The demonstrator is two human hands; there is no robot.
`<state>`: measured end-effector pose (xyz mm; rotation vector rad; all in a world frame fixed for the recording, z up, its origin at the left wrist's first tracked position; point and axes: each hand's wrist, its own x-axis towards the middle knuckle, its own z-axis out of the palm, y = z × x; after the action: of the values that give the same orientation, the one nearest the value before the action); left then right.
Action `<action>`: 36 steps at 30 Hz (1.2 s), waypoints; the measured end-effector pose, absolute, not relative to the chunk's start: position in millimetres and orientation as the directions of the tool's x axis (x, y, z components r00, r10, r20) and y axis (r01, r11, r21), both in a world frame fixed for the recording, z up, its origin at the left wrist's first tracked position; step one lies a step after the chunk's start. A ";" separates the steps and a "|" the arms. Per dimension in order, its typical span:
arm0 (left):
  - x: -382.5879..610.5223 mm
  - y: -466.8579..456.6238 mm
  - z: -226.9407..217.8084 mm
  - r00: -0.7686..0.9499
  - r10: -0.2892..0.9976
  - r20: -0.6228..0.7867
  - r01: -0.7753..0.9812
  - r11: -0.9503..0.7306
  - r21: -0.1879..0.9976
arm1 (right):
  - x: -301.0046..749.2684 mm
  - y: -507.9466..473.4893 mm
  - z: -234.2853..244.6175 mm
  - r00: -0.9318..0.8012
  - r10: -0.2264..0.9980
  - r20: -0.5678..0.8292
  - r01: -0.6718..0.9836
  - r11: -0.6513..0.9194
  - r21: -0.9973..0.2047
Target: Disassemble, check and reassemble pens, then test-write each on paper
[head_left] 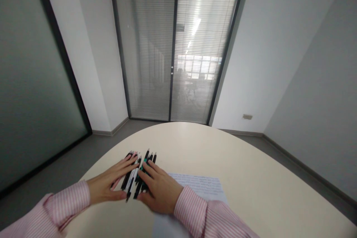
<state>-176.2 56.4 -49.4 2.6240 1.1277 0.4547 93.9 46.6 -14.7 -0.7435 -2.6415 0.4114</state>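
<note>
Left hand (110,181) and right hand (159,190) rest flat, fingers (124,164) spread and pinching nothing, over a row of black pens (131,177) beside a printed sheet (198,186) on a cream table (212,156).

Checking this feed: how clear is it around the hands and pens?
Head view: the pens between the left hand and right hand are fairly sharp; the print on the paper sheet is too blurred to read; wide-angle distortion bows the table edge; bright glare sits on the window blinds.
</note>
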 end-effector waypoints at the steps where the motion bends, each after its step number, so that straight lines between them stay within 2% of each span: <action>1: -173.0 55.5 -48.2 0.657 0.730 0.189 0.661 -0.678 0.323 | 93.2 46.1 -14.2 -0.803 0.535 0.264 0.424 0.823 -0.378; 6: -160.4 46.0 -41.5 0.614 0.774 0.152 0.739 -0.632 0.233 | 89.8 40.2 -10.4 -0.770 0.564 0.298 0.441 0.808 -0.391; 12: -158.3 39.1 -33.0 0.637 0.753 0.162 0.716 -0.657 0.236 | 88.6 33.3 -7.2 -0.774 0.549 0.315 0.439 0.824 -0.359; 18: -148.5 35.7 -34.1 0.603 0.778 0.174 0.759 -0.627 0.175 | 87.5 33.5 -6.3 -0.787 0.527 0.320 0.422 0.839 -0.343; 28: -142.7 36.2 -34.5 0.579 0.788 0.209 0.752 -0.616 0.235 | 86.3 35.5 -0.5 -0.786 0.509 0.351 0.405 0.853 -0.330; 36: -140.3 30.9 -29.4 0.576 0.786 0.226 0.753 -0.618 0.228 | 88.0 34.4 1.2 -0.820 0.446 0.359 0.377 0.893 -0.247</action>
<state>-140.3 30.9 -29.4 2.6930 1.3191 0.4666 88.0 34.4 1.2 -0.6027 -2.6456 0.2301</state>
